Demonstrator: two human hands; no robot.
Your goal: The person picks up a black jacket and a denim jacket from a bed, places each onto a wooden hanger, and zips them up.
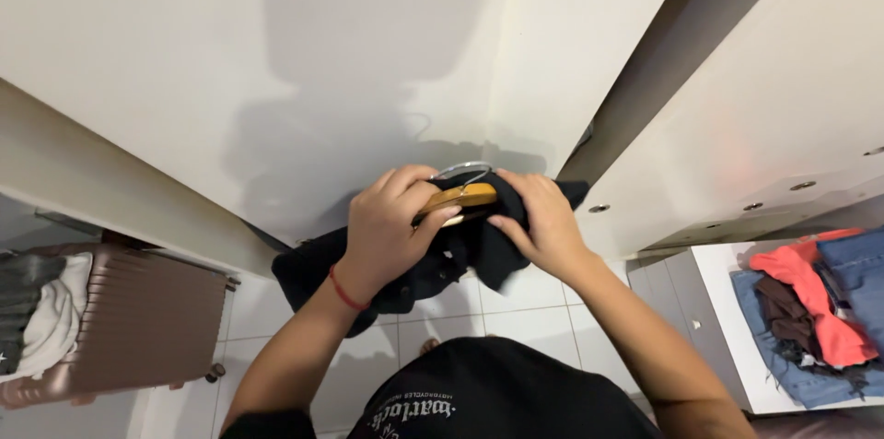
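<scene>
Head view | light wooden hanger with metal hook [458, 196] lying left-right, centre | left hand [391, 232] closed over its left end | right hand [543, 222] pinching crumpled black cloth garment [433, 259] just right of it

One head-worn camera looks steeply down, close over both hands. It faces a white wall [276, 52] and tiled floor [516, 319].
</scene>
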